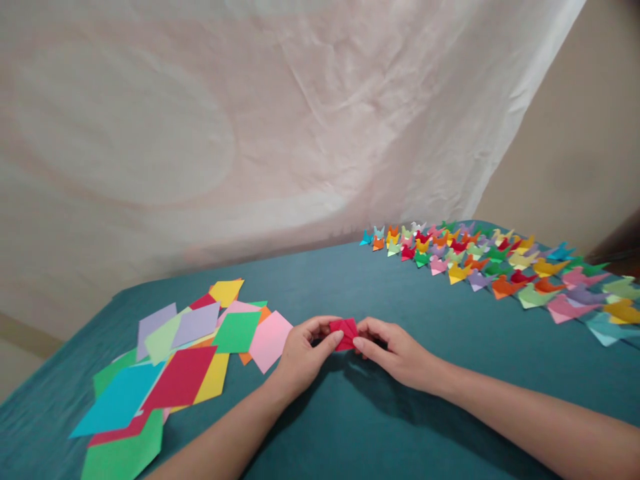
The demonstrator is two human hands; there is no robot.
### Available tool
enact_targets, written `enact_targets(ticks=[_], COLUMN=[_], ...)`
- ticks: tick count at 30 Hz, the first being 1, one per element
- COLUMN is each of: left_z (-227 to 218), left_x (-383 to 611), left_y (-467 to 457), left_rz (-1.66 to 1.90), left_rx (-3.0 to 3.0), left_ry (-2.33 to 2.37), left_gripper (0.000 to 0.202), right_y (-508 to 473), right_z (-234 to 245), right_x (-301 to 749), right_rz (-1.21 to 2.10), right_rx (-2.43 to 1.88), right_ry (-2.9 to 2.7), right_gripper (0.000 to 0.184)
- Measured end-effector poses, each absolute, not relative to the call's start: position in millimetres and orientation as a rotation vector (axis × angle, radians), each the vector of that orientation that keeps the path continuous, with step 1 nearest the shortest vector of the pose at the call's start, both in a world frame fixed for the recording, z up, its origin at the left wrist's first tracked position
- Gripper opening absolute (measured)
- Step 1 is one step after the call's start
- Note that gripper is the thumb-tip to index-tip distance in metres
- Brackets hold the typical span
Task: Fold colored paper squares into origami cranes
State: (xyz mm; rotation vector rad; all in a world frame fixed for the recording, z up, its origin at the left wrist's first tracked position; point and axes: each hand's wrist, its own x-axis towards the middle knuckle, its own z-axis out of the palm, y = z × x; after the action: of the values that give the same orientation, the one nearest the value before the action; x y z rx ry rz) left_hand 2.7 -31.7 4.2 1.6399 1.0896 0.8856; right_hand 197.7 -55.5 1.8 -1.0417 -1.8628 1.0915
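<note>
A small piece of folded red paper [345, 333], with crease lines across its face, is held just above the table between my two hands. My left hand [311, 347] pinches its left side, thumb on the front face and fingers behind. On the right edge, the thumb and fingers of my right hand [387, 347] are closed in the same way. Parts of the fingers behind the paper are hidden.
A loose spread of coloured paper sheets [187, 373] lies to the left on the green-blue tablecloth [310, 280]. Rows of folded paper birds [505, 287] cover the table's far right. Behind the table hangs a pale cloth [260, 120].
</note>
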Motion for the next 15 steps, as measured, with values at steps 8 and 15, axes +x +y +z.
enact_targets(ticks=[8, 15], left_z=[4.5, 8.9], left_x=[3.6, 3.7], left_y=[-33.6, -34.1], left_rz=[0.868, 0.806], left_rx=[1.579, 1.696], left_ry=[1.029, 1.041], left_gripper=[0.028, 0.025], right_y=[-55.1, -55.1], right_z=[5.4, 2.3], right_x=[198.0, 200.4], right_rz=[1.052, 1.128], right_rx=[-1.068, -1.057], right_ry=[-1.914, -1.921], right_gripper=[0.027, 0.028])
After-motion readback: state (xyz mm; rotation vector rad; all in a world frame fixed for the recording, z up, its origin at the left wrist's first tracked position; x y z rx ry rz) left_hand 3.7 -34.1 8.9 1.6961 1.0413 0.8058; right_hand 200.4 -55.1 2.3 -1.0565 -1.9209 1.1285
